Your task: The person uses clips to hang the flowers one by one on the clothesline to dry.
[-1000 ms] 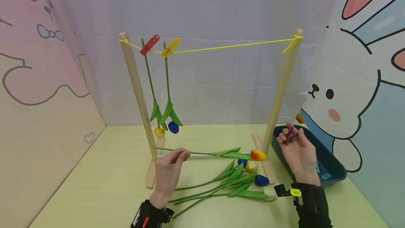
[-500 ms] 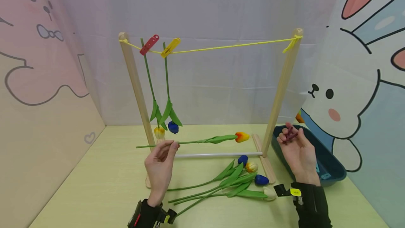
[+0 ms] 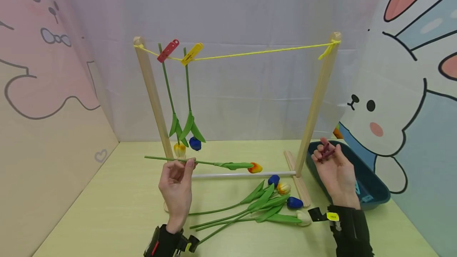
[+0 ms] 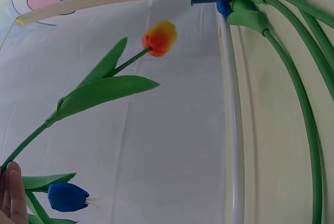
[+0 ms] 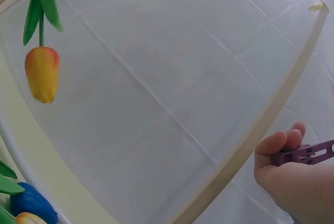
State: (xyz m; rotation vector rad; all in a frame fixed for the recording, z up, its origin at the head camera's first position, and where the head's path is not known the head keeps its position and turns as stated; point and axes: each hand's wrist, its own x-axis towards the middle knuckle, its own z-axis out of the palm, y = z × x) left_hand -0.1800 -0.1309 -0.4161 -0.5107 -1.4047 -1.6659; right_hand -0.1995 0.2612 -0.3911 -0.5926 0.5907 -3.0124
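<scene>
In the left [image 3: 176,193] and right hands [image 3: 336,174] respectively, a stem-pinched orange tulip [image 3: 232,165] and a gripped purple clothespin [image 5: 290,156]

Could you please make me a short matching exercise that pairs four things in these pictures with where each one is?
Things:
1. Orange-and-yellow tulip
2. Red clothespin
3. Maroon clothespin
4. White tulip

Places:
A. Held in the right hand
B. Lying on the table
C. Pinched by the left hand
D. Clipped on the yellow string

Pairs: 1-C, 2-D, 3-A, 4-B
</scene>
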